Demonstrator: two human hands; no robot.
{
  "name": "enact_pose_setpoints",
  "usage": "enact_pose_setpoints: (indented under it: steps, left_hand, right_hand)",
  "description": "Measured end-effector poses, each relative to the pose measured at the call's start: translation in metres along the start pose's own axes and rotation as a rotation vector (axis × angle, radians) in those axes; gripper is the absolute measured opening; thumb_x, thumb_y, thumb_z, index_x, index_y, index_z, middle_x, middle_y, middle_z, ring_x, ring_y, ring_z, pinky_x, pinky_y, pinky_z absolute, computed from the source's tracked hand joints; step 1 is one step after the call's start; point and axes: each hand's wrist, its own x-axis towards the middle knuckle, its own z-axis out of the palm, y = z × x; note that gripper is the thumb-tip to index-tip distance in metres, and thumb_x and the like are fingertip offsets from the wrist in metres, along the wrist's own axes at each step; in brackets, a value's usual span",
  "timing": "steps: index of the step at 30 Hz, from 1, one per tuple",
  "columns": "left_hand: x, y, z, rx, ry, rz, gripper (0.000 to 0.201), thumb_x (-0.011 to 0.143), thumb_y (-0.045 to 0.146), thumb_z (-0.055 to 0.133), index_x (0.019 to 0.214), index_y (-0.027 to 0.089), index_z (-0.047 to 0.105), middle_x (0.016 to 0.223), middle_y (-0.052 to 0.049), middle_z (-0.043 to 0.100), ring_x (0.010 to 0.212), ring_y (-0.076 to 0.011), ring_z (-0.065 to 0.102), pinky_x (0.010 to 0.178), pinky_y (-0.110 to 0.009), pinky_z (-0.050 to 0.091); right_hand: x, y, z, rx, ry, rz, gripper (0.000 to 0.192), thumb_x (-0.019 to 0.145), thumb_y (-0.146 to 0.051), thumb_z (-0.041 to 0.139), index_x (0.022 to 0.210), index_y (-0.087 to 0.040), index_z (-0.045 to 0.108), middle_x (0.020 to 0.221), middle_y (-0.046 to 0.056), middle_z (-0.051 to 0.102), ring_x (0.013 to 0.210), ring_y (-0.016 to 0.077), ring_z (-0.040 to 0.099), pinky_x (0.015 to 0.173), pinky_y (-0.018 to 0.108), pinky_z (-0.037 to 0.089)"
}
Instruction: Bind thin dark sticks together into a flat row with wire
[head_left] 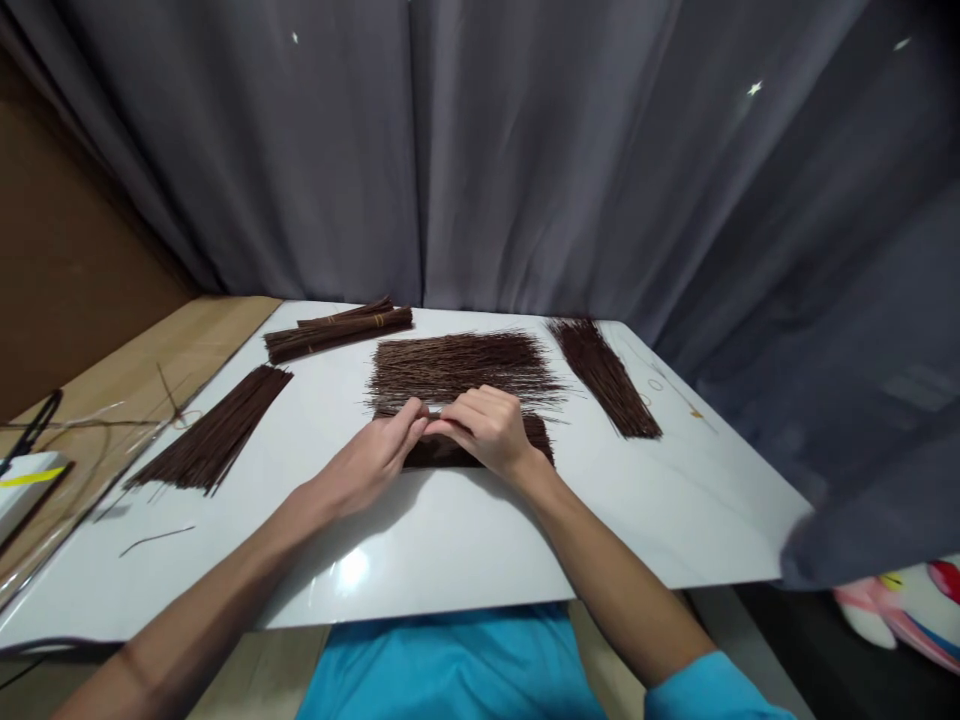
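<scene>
My left hand (pixel 390 443) and my right hand (pixel 491 425) meet over a pile of dark brown thin sticks (pixel 536 440) near the middle of the table. The fingers of both hands are closed and their tips come together. What they pinch is too small and too covered to make out. Just beyond the hands, a wide spread of fine brown twigs (pixel 457 365) lies flat with its ends pointing left and right. Part of the nearer pile is hidden under my hands.
Loose brown sticks (pixel 217 430) lie at the left, tied bundles (pixel 341 335) at the back left. Another stick bunch (pixel 604 380) slants at the right, near a small ring (pixel 655 385). A single twig (pixel 156 540) rests front left. Grey curtains (pixel 525 150) hang behind the white table (pixel 675 520).
</scene>
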Motion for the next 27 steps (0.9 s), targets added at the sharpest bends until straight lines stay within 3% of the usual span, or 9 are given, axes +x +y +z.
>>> enact_pose_setpoints:
  steps: [3, 9, 12, 17, 22, 27]
  left_hand:
    - [0.000, -0.002, 0.002, 0.062, 0.102, -0.016, 0.029, 0.114, 0.042, 0.037, 0.132, 0.024, 0.052, 0.093, -0.005, 0.074, 0.073, -0.0231, 0.069, 0.069, -0.032, 0.047]
    - [0.001, -0.025, 0.011, 0.279, 0.205, 0.125, 0.039, 0.110, 0.023, 0.040, 0.144, 0.022, 0.059, 0.132, -0.014, 0.075, 0.112, -0.0295, 0.075, 0.093, -0.040, 0.057]
    - [0.001, -0.034, 0.016, 0.345, 0.252, 0.152, 0.046, 0.105, 0.015, 0.044, 0.148, 0.021, 0.059, 0.137, -0.014, 0.073, 0.117, -0.0306, 0.074, 0.097, -0.043, 0.059]
    - [0.001, -0.031, 0.018, 0.375, 0.277, 0.154, 0.044, 0.104, 0.011, 0.043, 0.141, 0.021, 0.063, 0.134, -0.014, 0.074, 0.113, -0.0296, 0.074, 0.094, -0.042, 0.060]
    - [0.005, -0.023, 0.019, 0.295, 0.252, 0.124, 0.028, 0.112, 0.023, 0.040, 0.123, 0.021, 0.066, 0.111, -0.009, 0.078, 0.090, -0.0241, 0.074, 0.081, -0.034, 0.054]
    - [0.006, -0.021, 0.017, 0.265, 0.229, 0.091, 0.026, 0.111, 0.024, 0.040, 0.107, 0.022, 0.065, 0.098, -0.006, 0.075, 0.081, -0.0218, 0.068, 0.074, -0.031, 0.047]
  right_hand:
    - [0.000, -0.001, 0.001, 0.004, 0.008, 0.009, 0.038, 0.109, -0.048, 0.061, 0.087, -0.019, 0.075, 0.077, 0.004, 0.073, 0.070, 0.0167, 0.058, 0.072, 0.033, 0.038]
    - [0.003, -0.009, 0.001, 0.009, 0.010, 0.011, 0.030, 0.111, -0.039, 0.059, 0.096, -0.018, 0.075, 0.086, 0.006, 0.076, 0.077, 0.0181, 0.063, 0.077, 0.033, 0.042]
    - [0.005, -0.011, 0.001, -0.032, 0.013, 0.015, 0.031, 0.112, -0.036, 0.058, 0.093, -0.018, 0.074, 0.085, 0.006, 0.075, 0.074, 0.0176, 0.061, 0.074, 0.033, 0.040]
    - [0.005, -0.007, 0.001, -0.130, 0.022, -0.026, 0.034, 0.111, -0.038, 0.059, 0.088, -0.018, 0.072, 0.077, 0.004, 0.071, 0.071, 0.0176, 0.056, 0.070, 0.035, 0.034]
    - [0.003, -0.001, 0.002, -0.151, -0.007, -0.038, 0.037, 0.113, -0.040, 0.055, 0.088, -0.018, 0.073, 0.077, 0.004, 0.070, 0.071, 0.0177, 0.056, 0.071, 0.035, 0.032]
    - [0.001, 0.000, 0.004, -0.116, -0.030, -0.017, 0.039, 0.112, -0.044, 0.055, 0.090, -0.019, 0.074, 0.078, 0.005, 0.071, 0.073, 0.0177, 0.056, 0.071, 0.035, 0.032]
